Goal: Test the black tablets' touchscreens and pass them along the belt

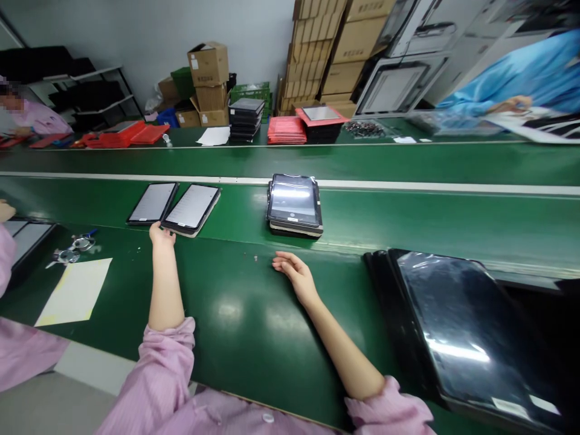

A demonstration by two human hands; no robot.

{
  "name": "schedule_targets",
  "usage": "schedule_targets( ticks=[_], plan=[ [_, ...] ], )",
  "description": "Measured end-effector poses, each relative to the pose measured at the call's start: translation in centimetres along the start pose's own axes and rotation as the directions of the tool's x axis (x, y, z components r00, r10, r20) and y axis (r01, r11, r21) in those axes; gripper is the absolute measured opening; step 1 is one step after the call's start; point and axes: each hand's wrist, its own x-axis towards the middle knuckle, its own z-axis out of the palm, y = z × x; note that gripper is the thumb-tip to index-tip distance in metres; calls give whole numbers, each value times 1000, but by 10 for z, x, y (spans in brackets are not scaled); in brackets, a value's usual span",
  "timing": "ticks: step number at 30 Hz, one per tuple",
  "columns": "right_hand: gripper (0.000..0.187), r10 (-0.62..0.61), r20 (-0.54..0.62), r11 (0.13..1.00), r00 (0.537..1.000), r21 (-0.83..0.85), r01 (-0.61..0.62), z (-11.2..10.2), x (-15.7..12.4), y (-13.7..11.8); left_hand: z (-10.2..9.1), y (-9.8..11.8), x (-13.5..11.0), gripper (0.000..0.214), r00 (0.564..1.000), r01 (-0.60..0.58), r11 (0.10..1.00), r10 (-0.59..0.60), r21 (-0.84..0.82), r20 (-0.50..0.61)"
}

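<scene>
My left hand (161, 234) reaches forward to the near edge of a tablet (192, 208) lying on the green belt; its fingers curl at that edge and I cannot tell whether they grip it. A second tablet (153, 203) lies just left of it. My right hand (293, 270) rests on the green table (235, 314), fingers loosely apart, holding nothing. Ahead of it sits a short stack of tablets (295, 204) with a glossy film on top.
A pile of large black panels (466, 332) fills the near right. A sheet of paper (75, 291) and tape rolls (72, 249) lie at left beside another person's pink sleeve (5, 254). Across the belt: red trays (286, 130), cardboard boxes (208, 63), a person in blue (521, 78).
</scene>
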Motion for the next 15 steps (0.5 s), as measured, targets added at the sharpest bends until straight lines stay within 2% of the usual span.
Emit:
schedule_targets(
  ticks=[5,9,12,15],
  plan=[
    [35,-2,5,1000,1000,-23,2,3,-2,0,3,-5,7,40,998,63,997,-61,-53,27],
    [35,1,-15,1000,1000,-9,-1,3,0,2,11,-9,8,41,977,213,976,-212,-53,28],
    [35,-2,-22,1000,1000,-10,2,2,0,3,24,-20,2,35,958,287,957,-285,-52,44],
    [35,1,-29,1000,1000,7,0,1,-1,3,43,-38,-10,29,945,317,946,-309,-72,108]
  ],
)
